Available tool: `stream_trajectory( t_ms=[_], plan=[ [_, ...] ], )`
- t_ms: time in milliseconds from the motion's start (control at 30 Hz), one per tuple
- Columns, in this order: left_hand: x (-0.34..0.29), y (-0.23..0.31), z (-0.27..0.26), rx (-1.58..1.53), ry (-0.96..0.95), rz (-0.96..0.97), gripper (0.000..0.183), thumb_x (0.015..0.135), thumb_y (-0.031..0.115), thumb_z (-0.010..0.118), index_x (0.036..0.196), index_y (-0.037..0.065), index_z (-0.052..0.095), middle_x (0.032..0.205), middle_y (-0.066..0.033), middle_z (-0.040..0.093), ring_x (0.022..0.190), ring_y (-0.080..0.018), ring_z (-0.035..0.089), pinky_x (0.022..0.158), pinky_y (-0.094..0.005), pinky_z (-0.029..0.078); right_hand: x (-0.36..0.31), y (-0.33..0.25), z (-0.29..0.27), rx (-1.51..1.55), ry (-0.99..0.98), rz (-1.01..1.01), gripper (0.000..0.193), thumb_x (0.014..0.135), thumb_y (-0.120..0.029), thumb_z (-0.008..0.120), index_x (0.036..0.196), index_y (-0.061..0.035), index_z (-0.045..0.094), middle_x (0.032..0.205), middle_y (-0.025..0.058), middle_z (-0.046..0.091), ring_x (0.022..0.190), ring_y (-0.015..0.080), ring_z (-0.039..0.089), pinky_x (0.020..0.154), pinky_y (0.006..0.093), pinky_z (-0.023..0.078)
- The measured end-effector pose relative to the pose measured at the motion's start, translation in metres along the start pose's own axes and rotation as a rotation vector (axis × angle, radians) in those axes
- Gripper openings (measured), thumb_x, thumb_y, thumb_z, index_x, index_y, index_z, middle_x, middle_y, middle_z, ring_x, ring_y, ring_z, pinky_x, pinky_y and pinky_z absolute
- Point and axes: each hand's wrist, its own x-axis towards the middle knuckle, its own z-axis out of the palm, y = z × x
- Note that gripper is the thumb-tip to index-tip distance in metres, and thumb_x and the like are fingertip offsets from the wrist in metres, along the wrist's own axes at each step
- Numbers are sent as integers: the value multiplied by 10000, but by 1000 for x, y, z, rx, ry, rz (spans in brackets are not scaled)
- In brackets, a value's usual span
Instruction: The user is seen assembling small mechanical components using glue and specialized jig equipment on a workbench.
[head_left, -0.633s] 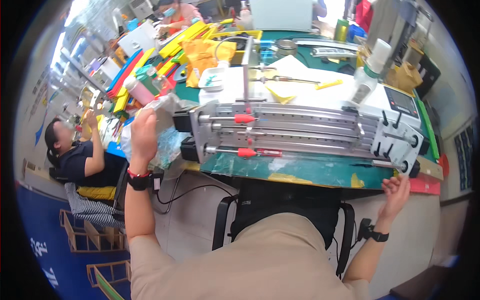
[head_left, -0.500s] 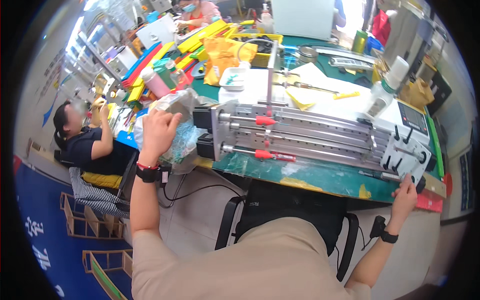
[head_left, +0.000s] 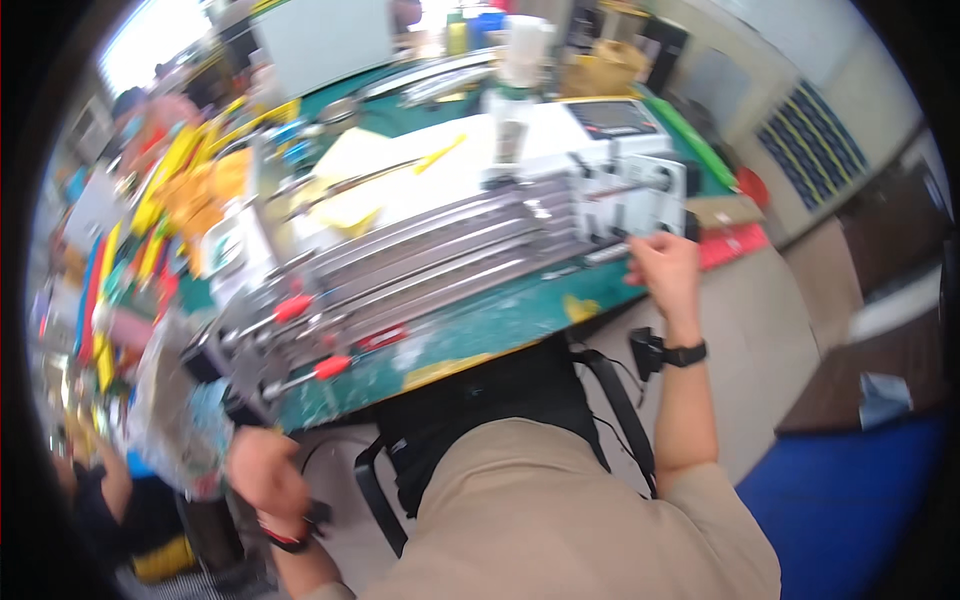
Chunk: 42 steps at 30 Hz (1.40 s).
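Nearest the lens, my beige-clad torso fills the lower middle, with black straps (head_left: 610, 400) running over a dark seat below me. My left hand (head_left: 262, 470), wearing a dark wristband, curls at the near left corner of the tabletop (head_left: 480, 335), its fingers closed against a crumpled clear plastic wrap (head_left: 185, 420) that hangs over the edge; motion blur hides the exact grip. My right hand (head_left: 665, 272), a black watch (head_left: 685, 353) on its wrist, reaches up to the right end of the long grey metal rail assembly (head_left: 440, 265), fingers bent around its white end block (head_left: 630, 195), thumb just under it. The assembly lies slantwise across the green tabletop, from the near left corner to the far right, with two red-handled clamps (head_left: 310, 340) along its near side. Beyond it lie white and yellow sheets (head_left: 400, 175), and farther left a blurred heap of yellow and red parts (head_left: 190, 190).
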Motion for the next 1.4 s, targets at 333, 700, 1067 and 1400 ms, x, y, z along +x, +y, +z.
stream_trajectory(
  t_ms=[333, 700, 1067, 1400],
  plan=[
    [-72, 53, 248, -822, -631, -212, 128, 880, 13, 672, 961, 63, 757, 793, -109, 695, 744, -324, 709, 698, -417, 565, -14, 8, 0, 506, 64, 217, 199, 997, -147, 779, 874, -12, 701, 796, 91, 755, 607, 173, 733, 540, 287, 555],
    [-73, 40, 249, -660, -849, -428, 195, 951, 121, 626, 1038, 63, 790, 843, -123, 750, 768, -275, 744, 747, -390, 587, -21, 4, 40, 569, 228, 126, 214, 1153, -214, 625, 1018, -57, 570, 795, 8, 567, 613, 121, 592, 558, 311, 544],
    [-81, 38, 242, -807, -950, -659, 183, 969, 75, 613, 1067, 37, 763, 839, -26, 699, 780, -121, 674, 731, -289, 538, -82, 1, 75, 1225, 46, 292, 174, 1177, -207, 589, 1162, -35, 570, 1062, 100, 700, 1031, 234, 743, 1049, 451, 631],
    [-22, 55, 166, -1420, -877, -674, 158, 998, 36, 727, 1122, 35, 628, 1143, -58, 689, 978, -104, 604, 888, -245, 488, -83, 12, 94, 1234, 38, 301, 156, 1172, -207, 603, 1097, -73, 631, 1041, 46, 695, 924, 172, 705, 917, 378, 629]
  ],
)
